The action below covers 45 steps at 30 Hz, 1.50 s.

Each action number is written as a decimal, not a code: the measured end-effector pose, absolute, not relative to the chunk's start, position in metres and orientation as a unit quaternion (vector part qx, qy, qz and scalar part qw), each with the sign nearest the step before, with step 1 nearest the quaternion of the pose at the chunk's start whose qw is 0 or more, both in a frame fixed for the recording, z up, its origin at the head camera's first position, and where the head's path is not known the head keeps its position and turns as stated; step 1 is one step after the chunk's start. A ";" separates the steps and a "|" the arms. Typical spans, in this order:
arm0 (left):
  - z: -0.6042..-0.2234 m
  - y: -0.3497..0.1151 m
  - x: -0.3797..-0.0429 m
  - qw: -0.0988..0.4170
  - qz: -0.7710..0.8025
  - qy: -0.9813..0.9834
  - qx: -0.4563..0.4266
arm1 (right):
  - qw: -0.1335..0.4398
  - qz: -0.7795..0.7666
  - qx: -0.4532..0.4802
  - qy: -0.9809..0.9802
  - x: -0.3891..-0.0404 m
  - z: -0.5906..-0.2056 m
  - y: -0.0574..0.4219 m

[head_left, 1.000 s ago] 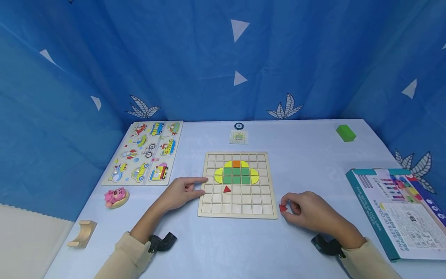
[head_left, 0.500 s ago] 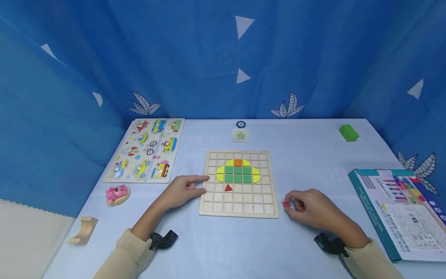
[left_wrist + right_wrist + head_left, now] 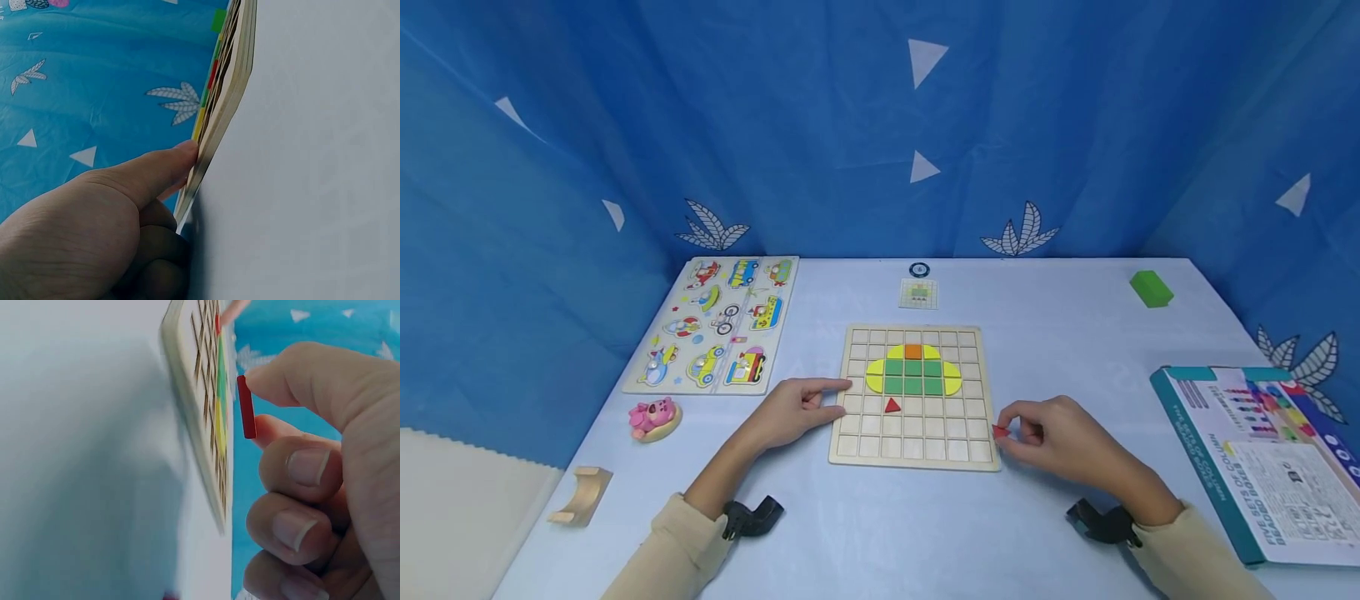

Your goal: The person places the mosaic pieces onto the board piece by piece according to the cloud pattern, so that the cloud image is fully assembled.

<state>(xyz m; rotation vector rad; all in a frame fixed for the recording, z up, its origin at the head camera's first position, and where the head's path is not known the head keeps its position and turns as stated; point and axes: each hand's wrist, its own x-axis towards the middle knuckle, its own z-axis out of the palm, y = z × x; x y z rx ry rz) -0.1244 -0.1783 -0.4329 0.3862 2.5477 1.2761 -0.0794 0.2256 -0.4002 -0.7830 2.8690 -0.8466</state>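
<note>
A wooden grid board (image 3: 910, 458) lies mid-table, bearing green and yellow pieces and an orange square (image 3: 913, 352). One red triangle (image 3: 892, 406) sits on it below the green squares. At the board's left edge, my left hand (image 3: 790, 412) touches the rim with index finger and thumb; its other fingers are curled under, and the left wrist view shows the thumb (image 3: 169, 165) against the edge. My right hand (image 3: 1060, 437) pinches a second red triangle (image 3: 1001, 432) between thumb and index finger, at the board's right edge. Edge-on in the right wrist view, that triangle (image 3: 247, 407) appears above the board surface.
Behind the board lie a small pattern card (image 3: 918, 294) and a round dark disc (image 3: 919, 269). A vehicle puzzle (image 3: 700, 387), pink figure (image 3: 652, 417) and curved wooden block (image 3: 582, 497) stand left. A green block (image 3: 1152, 289) and a boxed set (image 3: 1270, 467) are right.
My right hand drew slightly right, then moved left and a little up to the board's edge, still pinching the red triangle. The left hand stays at the rim.
</note>
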 end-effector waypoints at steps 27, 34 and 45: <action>-0.432 -0.177 -0.125 0.135 0.429 0.883 0.133 | 0.006 -0.308 -0.255 0.917 -0.127 -0.424 0.125; -0.434 -0.179 -0.125 0.137 0.431 0.882 0.131 | -0.005 -0.293 -0.238 0.926 -0.125 -0.425 0.123; -0.433 -0.179 -0.125 0.136 0.432 0.882 0.131 | 0.007 -0.279 -0.237 0.931 -0.118 -0.420 0.127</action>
